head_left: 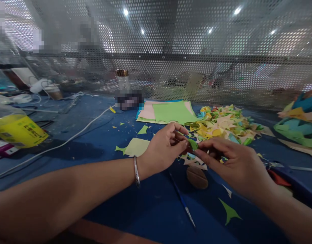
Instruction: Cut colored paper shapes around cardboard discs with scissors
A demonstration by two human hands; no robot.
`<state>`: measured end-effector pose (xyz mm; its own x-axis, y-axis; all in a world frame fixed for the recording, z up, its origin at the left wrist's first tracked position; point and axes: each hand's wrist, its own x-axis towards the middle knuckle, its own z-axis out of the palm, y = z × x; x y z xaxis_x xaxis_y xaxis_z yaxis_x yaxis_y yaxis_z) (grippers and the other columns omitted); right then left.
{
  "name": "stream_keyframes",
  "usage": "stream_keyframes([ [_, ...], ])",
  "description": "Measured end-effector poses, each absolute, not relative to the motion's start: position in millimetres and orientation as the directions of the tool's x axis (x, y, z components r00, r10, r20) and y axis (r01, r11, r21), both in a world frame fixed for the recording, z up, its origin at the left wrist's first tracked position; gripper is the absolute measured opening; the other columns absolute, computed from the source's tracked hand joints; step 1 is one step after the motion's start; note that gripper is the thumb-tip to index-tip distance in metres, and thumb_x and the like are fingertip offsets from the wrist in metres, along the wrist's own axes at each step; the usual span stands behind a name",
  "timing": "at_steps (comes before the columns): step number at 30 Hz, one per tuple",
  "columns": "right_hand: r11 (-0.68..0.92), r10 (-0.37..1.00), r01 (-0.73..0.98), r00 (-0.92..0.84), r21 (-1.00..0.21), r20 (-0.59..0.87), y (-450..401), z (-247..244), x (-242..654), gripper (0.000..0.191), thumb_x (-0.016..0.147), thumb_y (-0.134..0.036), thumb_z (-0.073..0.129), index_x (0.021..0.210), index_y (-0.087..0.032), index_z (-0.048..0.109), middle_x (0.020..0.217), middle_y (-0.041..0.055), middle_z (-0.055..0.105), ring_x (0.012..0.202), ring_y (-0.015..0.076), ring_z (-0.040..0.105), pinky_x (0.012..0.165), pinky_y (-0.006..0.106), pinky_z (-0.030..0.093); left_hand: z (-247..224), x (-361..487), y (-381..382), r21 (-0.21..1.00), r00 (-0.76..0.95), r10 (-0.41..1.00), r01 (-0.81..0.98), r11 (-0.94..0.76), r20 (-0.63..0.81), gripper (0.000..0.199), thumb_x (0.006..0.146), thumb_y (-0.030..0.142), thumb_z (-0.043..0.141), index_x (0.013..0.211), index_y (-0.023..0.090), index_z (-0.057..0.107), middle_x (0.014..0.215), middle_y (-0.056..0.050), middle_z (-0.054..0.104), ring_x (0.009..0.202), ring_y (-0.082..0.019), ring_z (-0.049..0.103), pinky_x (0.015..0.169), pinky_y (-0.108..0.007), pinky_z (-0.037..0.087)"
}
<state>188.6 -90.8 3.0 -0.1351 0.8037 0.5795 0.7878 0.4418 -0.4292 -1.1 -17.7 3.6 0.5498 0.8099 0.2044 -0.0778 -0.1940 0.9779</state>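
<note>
Between my two hands is a small curved piece of green paper (193,144). My left hand (168,144), with a silver bangle at the wrist, pinches its left side. On the other side, the thumb and forefinger of my right hand (227,157) close on its edge. Below them on the blue table lie a brown rounded block (197,177) and a thin blue-handled tool with a metal tip (183,201). Paper scraps lie under and around my fingers, partly hidden. A pale green paper square (137,146) rests left of my left hand.
Behind my hands are stacked paper sheets (173,112) and a heap of coloured paper pieces (227,123). A yellow-labelled bottle (18,128) and white cable (77,135) are at left. Layered paper shapes (298,127) stand far right. A perforated metal screen (161,57) closes the back.
</note>
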Motion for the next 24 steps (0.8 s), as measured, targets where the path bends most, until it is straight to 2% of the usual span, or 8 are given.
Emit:
stream_keyframes([
  [3,0.454,0.792,0.793,-0.149,-0.407,0.593,-90.1,2.3,187.2,0.014,0.095,-0.035,0.065,0.092,-0.023,0.072,0.077,0.0025,0.074,0.062,0.0167,0.068,0.051,0.025,0.051,5.9,-1.2,-18.3,0.979,0.556,0.806,-0.097,-0.179,0.202,0.005,0.089,0.017,0.064,0.09,0.017,0.059,0.079,0.001,0.064,0.072,-0.009,0.066,0.07,-0.023,0.054],
  [9,0.46,0.804,0.788,-0.173,-0.41,0.569,-90.9,7.0,183.6,0.014,0.094,-0.031,0.063,0.09,-0.023,0.073,0.071,0.0004,0.071,0.056,0.0142,0.063,0.048,0.024,0.047,9.8,-2.1,-22.1,0.982,0.562,0.805,-0.112,-0.155,0.191,0.013,0.085,0.025,0.073,0.087,0.016,0.063,0.079,0.001,0.066,0.073,-0.011,0.066,0.072,-0.025,0.057],
  [14,0.425,0.832,0.782,-0.139,-0.456,0.537,-92.7,5.8,181.3,0.016,0.095,-0.035,0.063,0.09,-0.024,0.074,0.071,0.0011,0.07,0.058,0.0151,0.061,0.05,0.025,0.046,9.2,-2.1,-22.2,0.985,0.573,0.802,-0.122,-0.119,0.167,0.011,0.083,0.02,0.074,0.086,0.016,0.064,0.08,0.001,0.067,0.073,-0.01,0.066,0.076,-0.026,0.058],
  [19,0.417,0.83,0.788,-0.127,-0.454,0.542,-91.8,2.9,183.2,0.014,0.095,-0.034,0.064,0.093,-0.025,0.074,0.071,0.0004,0.069,0.056,0.0144,0.059,0.049,0.025,0.044,6.9,-1.2,-21.2,0.985,0.582,0.8,-0.158,-0.065,0.146,0.009,0.083,0.018,0.073,0.088,0.016,0.067,0.081,0.001,0.069,0.074,-0.01,0.067,0.082,-0.03,0.06],
  [24,0.427,0.833,0.775,-0.137,-0.466,0.535,-91.7,4.4,183.1,0.014,0.095,-0.034,0.063,0.093,-0.024,0.073,0.074,0.0018,0.071,0.06,0.0156,0.062,0.05,0.025,0.044,6.2,-1.4,-20.1,0.985,0.59,0.795,-0.164,-0.048,0.137,0.01,0.083,0.018,0.074,0.092,0.015,0.069,0.085,0.0,0.071,0.077,-0.01,0.069,0.083,-0.03,0.06],
])
